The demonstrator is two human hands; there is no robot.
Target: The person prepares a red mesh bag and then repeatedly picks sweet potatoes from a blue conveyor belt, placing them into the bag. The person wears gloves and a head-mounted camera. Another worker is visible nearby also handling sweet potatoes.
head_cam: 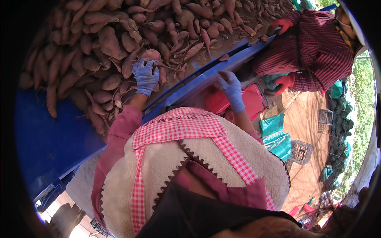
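A large heap of sweet potatoes (110,43) lies on a blue metal bed, some with thin roots. My left hand (146,76), in a blue-and-white glove, rests its fingers on a round sweet potato (151,55) at the heap's near side; whether it grips it is unclear. Beyond the bed's blue rail (190,86) is my right hand (231,89), in a similar glove, above a red bag or container (253,99). Its fingers are bent and blurred, and I cannot tell whether they hold anything. A small piece of sweet potato (224,57) sits on the rail.
A co-worker in a checked garment (309,47) and red gloves stands at the right, along the rail. Green sacks (275,134) and a plastic crate (301,152) lie on the ground at the right. A bare blue panel (56,134) is at the left.
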